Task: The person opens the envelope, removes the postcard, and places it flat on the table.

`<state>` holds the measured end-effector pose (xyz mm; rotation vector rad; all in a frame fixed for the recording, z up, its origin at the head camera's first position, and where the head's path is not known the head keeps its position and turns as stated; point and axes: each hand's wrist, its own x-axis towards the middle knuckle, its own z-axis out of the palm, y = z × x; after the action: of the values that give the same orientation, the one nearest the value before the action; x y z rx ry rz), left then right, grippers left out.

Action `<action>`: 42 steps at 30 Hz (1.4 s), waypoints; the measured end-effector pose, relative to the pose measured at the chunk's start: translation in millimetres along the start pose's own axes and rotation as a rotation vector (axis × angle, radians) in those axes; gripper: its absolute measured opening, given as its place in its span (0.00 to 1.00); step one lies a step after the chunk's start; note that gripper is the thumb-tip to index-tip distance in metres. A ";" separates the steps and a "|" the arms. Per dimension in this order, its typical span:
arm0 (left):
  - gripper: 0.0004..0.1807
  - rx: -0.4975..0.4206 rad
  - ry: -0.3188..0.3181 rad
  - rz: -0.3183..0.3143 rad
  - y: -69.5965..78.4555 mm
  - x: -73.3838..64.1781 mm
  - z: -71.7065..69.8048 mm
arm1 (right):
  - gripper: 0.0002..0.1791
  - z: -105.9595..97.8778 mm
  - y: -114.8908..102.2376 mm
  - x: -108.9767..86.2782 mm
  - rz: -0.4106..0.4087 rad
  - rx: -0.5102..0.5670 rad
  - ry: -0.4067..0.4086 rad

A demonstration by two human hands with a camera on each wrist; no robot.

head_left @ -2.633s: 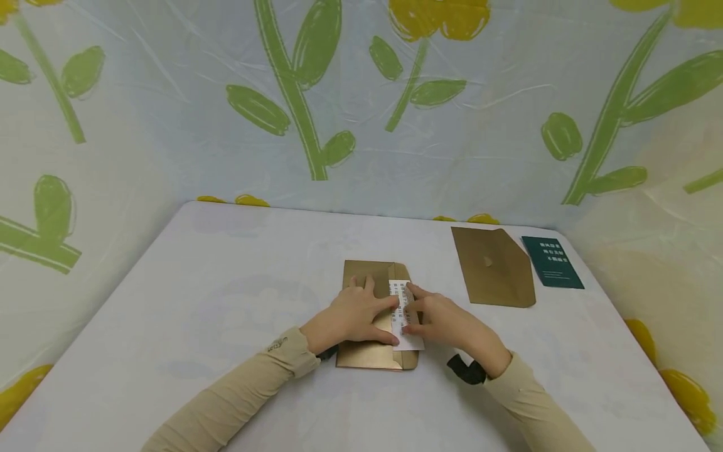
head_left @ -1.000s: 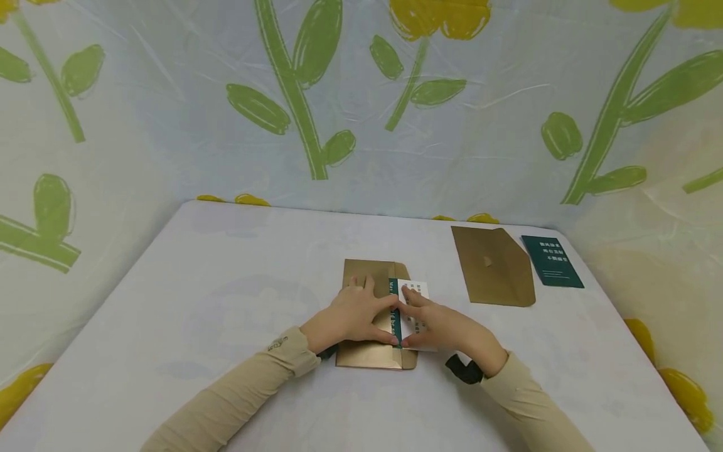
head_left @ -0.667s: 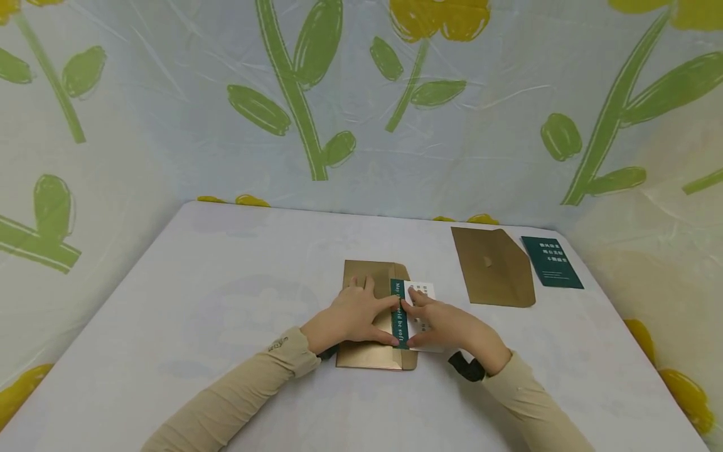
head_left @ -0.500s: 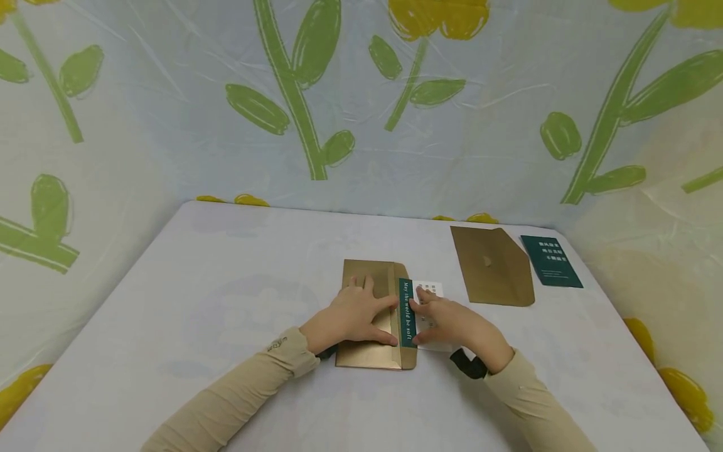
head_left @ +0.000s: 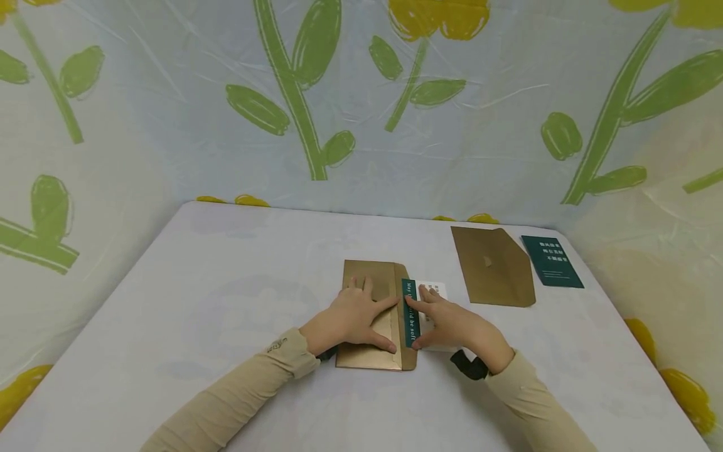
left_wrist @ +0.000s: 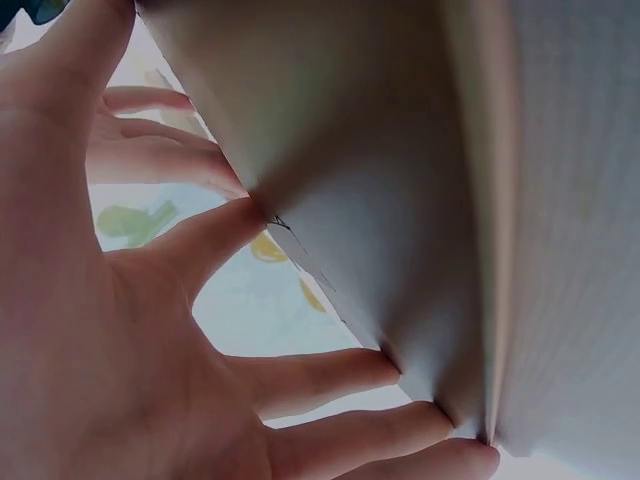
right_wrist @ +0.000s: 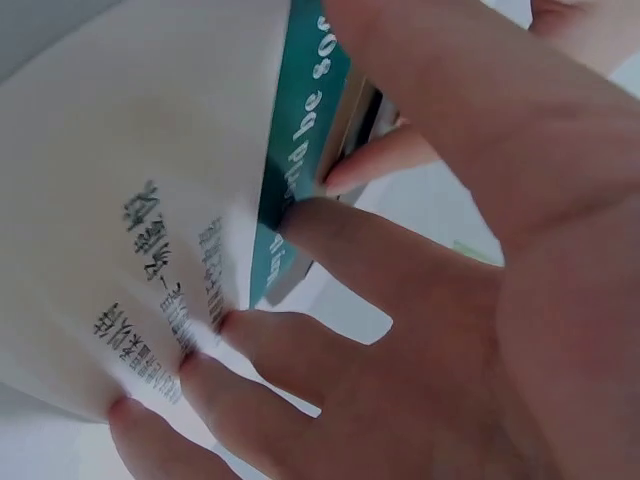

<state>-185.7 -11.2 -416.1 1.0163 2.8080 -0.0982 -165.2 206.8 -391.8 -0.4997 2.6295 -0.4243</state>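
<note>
gold-toned paper forms the near envelope (head_left: 361, 356), which lies flat at the centre of the table (head_left: 254, 251), its unfolded flap (head_left: 409, 359) pointing right. my left hand (head_left: 351, 316) is spread on the envelope body, thumb and index finger parted toward the flap side. i judge that this placement anchors light paper which would otherwise slide.

my right hand (head_left: 449, 320) is spread over the white card (head_left: 411, 326) with the green lettered band, thumb and fingertips resting on its upper face. no pinch is evident; whether any fingertip reaches beneath the card cannot be determined. spaced fingertips presumably keep the thin sheet level and resist rotation.

edges: the card's left edge, the green band, overlaps the flap, just right of the fold line; its right portion extends past the flap over the table. card and envelope run roughly parallel. the card is shorter than the envelope, so envelope margin shows beyond it at both the far and near ends.

clearances: the second gold envelope (head_left: 497, 270) lies far right, apart from the card, with the dark green card (head_left: 552, 260) just beside its right side. these limit travel toward the far right. bare table extends to the left and near sides.
</note>
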 end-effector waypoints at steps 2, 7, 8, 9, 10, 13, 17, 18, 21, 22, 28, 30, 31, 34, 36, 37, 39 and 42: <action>0.55 0.000 0.004 0.006 0.2 -0.6 -0.5 | 0.50 -1.8 1.3 -0.3 -0.001 -0.003 -0.010; 0.52 0.019 0.004 0.008 1.2 -1.9 -1.7 | 0.50 -5.0 5.1 0.4 0.006 -0.015 -0.021; 0.52 0.019 0.003 0.008 1.4 -2.3 -2.2 | 0.50 -5.2 6.0 0.6 0.006 -0.014 -0.020; 0.52 0.021 0.002 0.005 1.6 -2.5 -2.4 | 0.50 -5.3 6.5 0.7 0.004 -0.014 -0.019; 0.52 0.019 0.002 0.004 1.8 -2.9 -2.8 | 0.50 -5.4 7.1 0.7 -0.003 -0.015 -0.018; 0.51 0.006 0.004 0.005 2.3 -3.7 -3.4 | 0.50 -4.7 8.4 0.3 -0.002 -0.005 -0.010; 0.51 0.011 0.009 0.005 2.2 -4.6 -3.2 | 0.49 -3.4 9.5 -1.7 -0.010 0.000 0.000; 0.51 0.013 0.010 0.005 2.2 -4.8 -3.1 | 0.49 -3.0 9.7 -2.3 -0.008 0.004 0.003; 0.51 0.030 0.010 0.002 2.1 -5.1 -2.3 | 0.49 -2.4 10.8 -4.0 -0.015 -0.002 0.006; 0.51 0.037 0.007 -0.001 2.2 -5.4 -2.3 | 0.49 -2.1 11.0 -4.6 -0.010 0.002 0.008; 0.52 0.052 0.006 -0.006 3.9 -6.7 -0.4 | 0.49 -0.1 13.1 -10.6 -0.013 0.001 0.013; 0.52 0.041 0.007 -0.007 4.6 -7.8 -0.1 | 0.49 -0.2 13.4 -13.8 -0.016 0.009 0.010; 0.52 0.039 0.007 -0.006 5.0 -8.3 0.3 | 0.49 -0.2 13.7 -15.3 -0.016 0.012 0.008; 0.52 0.038 0.005 -0.007 5.9 -10.5 1.1 | 0.48 0.1 14.0 -19.8 -0.017 0.021 0.005; 0.52 0.040 0.008 -0.006 6.7 -11.9 1.4 | 0.48 1.0 14.6 -22.2 -0.018 0.020 0.004; 0.52 0.048 0.012 -0.004 7.0 -12.4 1.6 | 0.48 1.8 15.2 -23.1 -0.020 0.019 0.006; 0.52 0.055 0.013 -0.004 7.7 -13.8 1.9 | 0.48 3.5 15.8 -25.1 -0.015 0.024 0.007; 0.52 0.064 0.011 0.000 9.2 -16.2 2.6 | 0.49 6.2 16.3 -28.4 -0.007 0.029 0.005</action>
<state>-167.2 -14.7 -416.1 1.0333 2.8317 -0.1837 -142.9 231.5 -393.2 -0.4998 2.6229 -0.4657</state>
